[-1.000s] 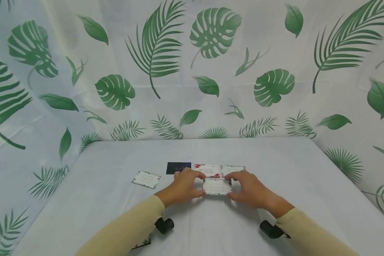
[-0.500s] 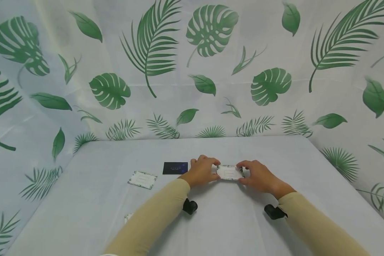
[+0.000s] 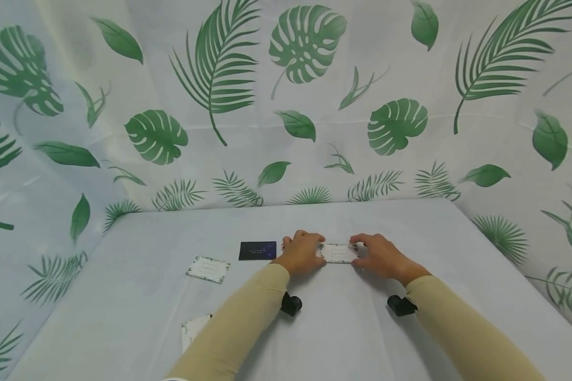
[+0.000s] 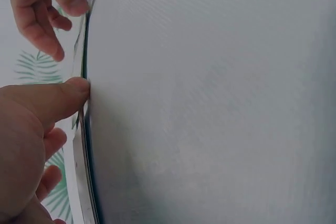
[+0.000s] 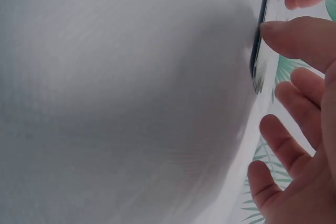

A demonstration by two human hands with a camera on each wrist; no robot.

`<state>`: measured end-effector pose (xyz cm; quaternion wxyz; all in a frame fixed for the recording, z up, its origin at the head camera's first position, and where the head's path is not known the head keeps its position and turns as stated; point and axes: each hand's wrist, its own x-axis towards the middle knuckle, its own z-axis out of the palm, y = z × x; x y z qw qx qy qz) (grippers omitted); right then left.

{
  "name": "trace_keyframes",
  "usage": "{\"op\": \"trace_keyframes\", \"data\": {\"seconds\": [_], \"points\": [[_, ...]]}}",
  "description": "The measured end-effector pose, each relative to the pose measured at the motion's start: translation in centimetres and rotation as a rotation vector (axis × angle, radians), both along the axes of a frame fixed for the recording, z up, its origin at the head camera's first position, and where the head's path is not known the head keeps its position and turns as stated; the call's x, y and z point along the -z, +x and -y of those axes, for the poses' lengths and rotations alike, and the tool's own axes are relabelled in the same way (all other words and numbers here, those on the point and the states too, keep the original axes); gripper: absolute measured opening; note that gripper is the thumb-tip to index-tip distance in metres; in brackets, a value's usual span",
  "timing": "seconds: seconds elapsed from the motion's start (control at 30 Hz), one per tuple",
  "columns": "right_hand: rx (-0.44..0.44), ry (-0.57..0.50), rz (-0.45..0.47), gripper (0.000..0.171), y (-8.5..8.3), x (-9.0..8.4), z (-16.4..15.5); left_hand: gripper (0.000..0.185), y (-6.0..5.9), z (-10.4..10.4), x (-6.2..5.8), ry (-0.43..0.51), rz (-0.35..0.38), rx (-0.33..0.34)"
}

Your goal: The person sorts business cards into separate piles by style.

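Observation:
A white business card [image 3: 338, 253] with a green leafy border lies at the right end of a row of cards. My left hand [image 3: 302, 254] holds it by its left side, thumb at the near corner and index finger at the far one. On the opposite side my right hand [image 3: 381, 256] holds it the same way. In the left wrist view the left thumb [image 4: 73, 95] presses a thin dark edge low over the white surface. The right thumb [image 5: 278, 32] meets that edge near its end in the right wrist view. A red-patterned card is almost wholly hidden behind the left hand.
Left of the hands lies a dark blue card [image 3: 258, 251]. Another leaf-bordered card [image 3: 208, 269] lies slightly askew farther left. Nearer, a white card [image 3: 194, 329] is partly covered by the left sleeve [image 3: 238, 323]. A leaf-print cloth [image 3: 310, 153] hangs behind the white table [image 3: 148, 296].
Both hands have carried the leafy card away from me and to the right, from in front of the row to over the leaf-bordered card at its right end. Lately they have barely moved.

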<state>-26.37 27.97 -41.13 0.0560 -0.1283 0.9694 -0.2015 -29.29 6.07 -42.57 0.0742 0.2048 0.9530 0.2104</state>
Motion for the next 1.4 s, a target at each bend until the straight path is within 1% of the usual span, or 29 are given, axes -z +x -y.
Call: {"op": "trace_keyframes", "data": {"seconds": [0.23,0.33,0.53,0.7,0.93,1.1,1.27,1.4], "points": [[-0.005,-0.031,0.047,0.048,-0.3,0.3,-0.2,0.048,0.4,-0.3,-0.5,-0.041,0.031,-0.014],[-0.005,-0.032,0.056,0.048,-0.2,0.3,-0.2,0.048,0.6,-0.4,-0.7,-0.051,0.023,-0.024],[0.009,-0.024,0.05,0.053,0.1,0.1,-0.1,0.055,0.8,-0.3,-1.0,-0.026,0.026,-0.033],[0.008,-0.054,0.023,0.056,0.4,-0.3,-0.1,0.058,1.0,0.5,-1.4,0.004,0.038,-0.022],[0.007,-0.104,0.011,0.056,1.2,-0.6,0.2,0.058,1.8,1.8,-1.7,0.037,0.037,0.001],[-0.022,-0.138,-0.02,0.055,1.8,-0.7,0.9,0.057,2.7,3.2,-1.9,0.021,0.023,0.005],[-0.043,-0.163,-0.012,0.055,2.7,-1.1,1.8,0.058,3.9,5.0,-2.1,-0.005,0.024,0.04],[-0.081,-0.172,0.019,0.059,3.1,-1.3,2.4,0.059,4.6,7.1,-2.2,-0.005,0.03,0.061]]}}
